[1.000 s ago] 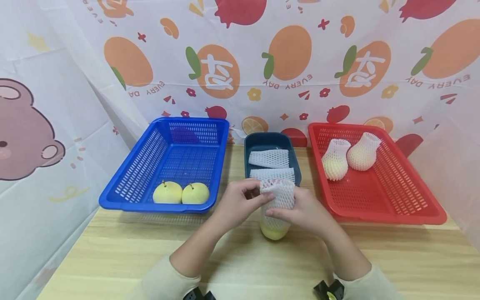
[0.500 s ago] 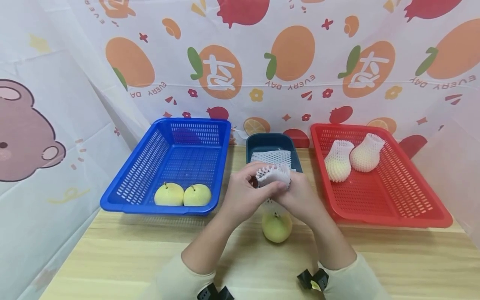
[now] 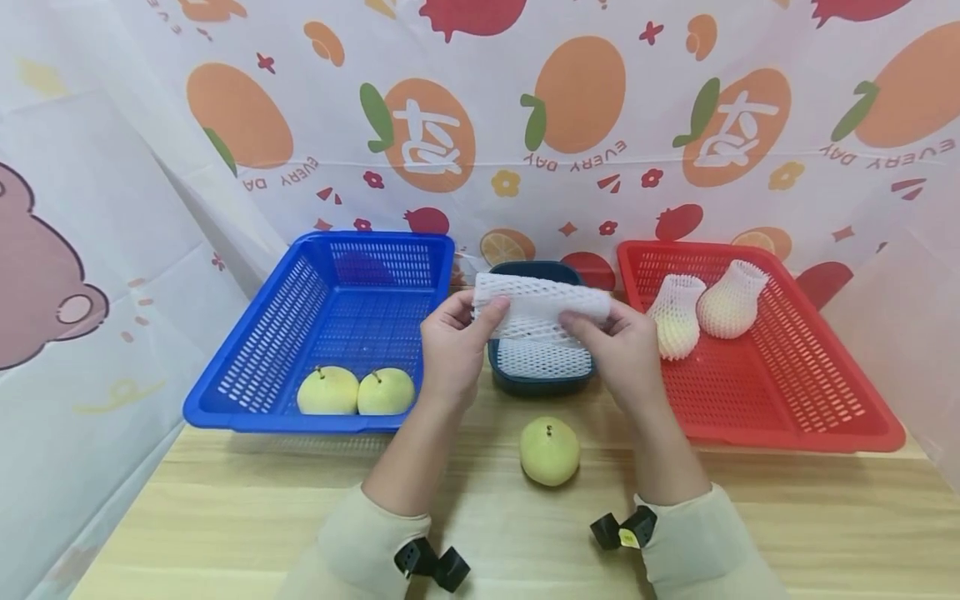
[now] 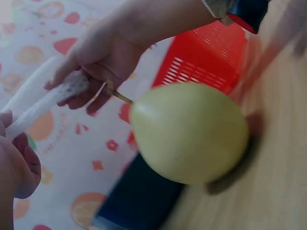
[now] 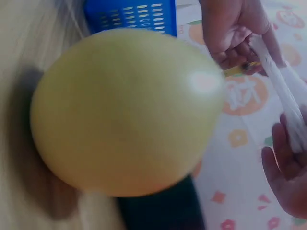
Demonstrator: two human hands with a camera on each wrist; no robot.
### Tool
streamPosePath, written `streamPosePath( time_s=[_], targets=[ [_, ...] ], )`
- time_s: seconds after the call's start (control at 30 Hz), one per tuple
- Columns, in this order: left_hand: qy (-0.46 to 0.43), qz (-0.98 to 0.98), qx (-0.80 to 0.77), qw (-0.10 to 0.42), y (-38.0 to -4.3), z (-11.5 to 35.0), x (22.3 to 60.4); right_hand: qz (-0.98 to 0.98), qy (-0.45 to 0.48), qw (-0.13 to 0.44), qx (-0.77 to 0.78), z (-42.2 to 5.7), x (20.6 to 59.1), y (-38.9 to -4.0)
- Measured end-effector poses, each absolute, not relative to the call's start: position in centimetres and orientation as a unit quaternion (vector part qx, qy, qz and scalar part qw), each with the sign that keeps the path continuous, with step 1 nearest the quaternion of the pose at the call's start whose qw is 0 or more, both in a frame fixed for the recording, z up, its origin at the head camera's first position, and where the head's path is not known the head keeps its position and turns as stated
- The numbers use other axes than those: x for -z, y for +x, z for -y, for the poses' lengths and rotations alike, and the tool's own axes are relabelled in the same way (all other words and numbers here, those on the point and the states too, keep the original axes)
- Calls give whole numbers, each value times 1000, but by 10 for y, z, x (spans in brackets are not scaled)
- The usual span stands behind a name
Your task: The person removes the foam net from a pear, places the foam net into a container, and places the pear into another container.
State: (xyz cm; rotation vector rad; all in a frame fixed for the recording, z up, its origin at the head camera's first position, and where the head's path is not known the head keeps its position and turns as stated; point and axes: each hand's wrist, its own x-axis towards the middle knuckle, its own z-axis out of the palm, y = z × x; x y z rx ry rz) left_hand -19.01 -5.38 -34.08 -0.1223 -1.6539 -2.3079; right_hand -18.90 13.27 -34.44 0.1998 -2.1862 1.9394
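My left hand (image 3: 455,354) and right hand (image 3: 628,358) pinch the two ends of a white foam net sleeve (image 3: 534,302), stretched sideways between them. It hangs above the dark teal tray (image 3: 538,386), where another white foam net (image 3: 543,358) lies. Below the hands a yellow-green pear (image 3: 550,451) stands bare on the table, stem up. That pear looms large in the left wrist view (image 4: 189,132) and the right wrist view (image 5: 127,112), apart from both hands.
At left, a blue basket (image 3: 247,412) holds two bare pears (image 3: 327,390) near its front edge. A red basket (image 3: 765,392) at right holds two pears in foam nets (image 3: 733,300). A printed cloth (image 3: 495,108) hangs behind.
The foam net was around the pear, then came off upward. Both hands have since moved up and apart, turning the net lengthwise over the tray. The pear stays on the table.
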Motion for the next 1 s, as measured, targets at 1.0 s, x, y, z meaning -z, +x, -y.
streamPosePath(
  time_s=[1.0],
  targets=[
    [-162,980,109,34,-223,25,398,921,-7,71,-383,-125,401,-255]
  ],
)
